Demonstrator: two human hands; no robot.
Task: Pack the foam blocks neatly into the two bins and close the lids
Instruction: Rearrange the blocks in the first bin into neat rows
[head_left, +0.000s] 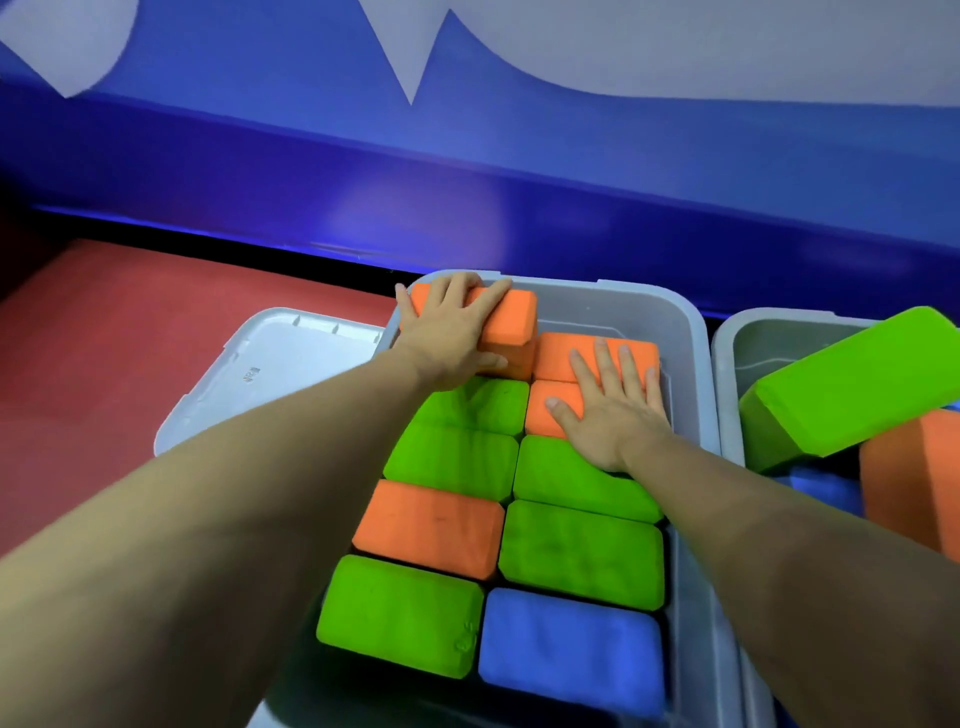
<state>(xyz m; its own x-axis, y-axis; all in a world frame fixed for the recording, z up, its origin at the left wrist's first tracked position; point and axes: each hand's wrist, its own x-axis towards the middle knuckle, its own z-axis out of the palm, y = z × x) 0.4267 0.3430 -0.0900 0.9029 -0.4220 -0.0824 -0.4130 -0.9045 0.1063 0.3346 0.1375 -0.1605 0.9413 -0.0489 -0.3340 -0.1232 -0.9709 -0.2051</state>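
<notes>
The second bin and the green block and orange block in it run off the right edge. The near end of the first bin is cut by the bottom edge. The lid lies partly behind the left forearm. Small embossed marks on it are unreadable.

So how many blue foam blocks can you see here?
2. One blue block sits packed at the near right corner of the main bin; another blue block lies low in the right-hand bin, mostly covered. More may be hidden underneath.
</notes>
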